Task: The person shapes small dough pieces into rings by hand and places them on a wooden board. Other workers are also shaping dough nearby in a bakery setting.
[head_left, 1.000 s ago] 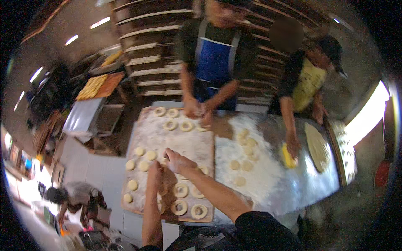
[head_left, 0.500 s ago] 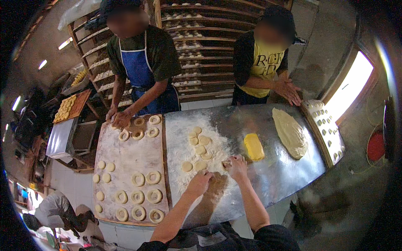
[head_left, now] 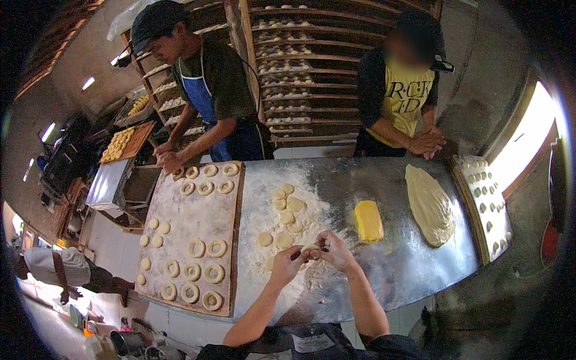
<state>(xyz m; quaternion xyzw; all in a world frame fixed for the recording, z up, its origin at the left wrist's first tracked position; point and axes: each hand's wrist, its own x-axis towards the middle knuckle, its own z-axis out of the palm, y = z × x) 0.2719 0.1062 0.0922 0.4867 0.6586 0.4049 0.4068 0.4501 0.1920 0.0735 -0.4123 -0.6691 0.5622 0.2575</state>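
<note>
Above the floured middle of the metal table, my left hand [head_left: 286,264] and my right hand [head_left: 336,252] meet, fingers closed on a small piece of dough [head_left: 310,247]. The fingers cover much of it. Something dark shows beside the fingertips, too small to make out. Just beyond my hands, flattened dough discs [head_left: 284,240] lie in the flour, some overlapping; another disc is partly behind my left hand. A yellow block [head_left: 368,221], perhaps margarine, sits to the right of my right hand.
At left, a floured wooden board [head_left: 180,231] bears dough rings [head_left: 214,274] and small dough pieces; a co-worker's hands [head_left: 170,157] are at its far edge. A large dough slab [head_left: 430,207] lies at right, beside a tray [head_left: 483,207] of dough pieces. Another person stands opposite, hands together.
My hands have come together and now hold a dough piece between them. The co-worker at left has shifted toward the board's far left corner; the other person has brought both hands together.
</note>
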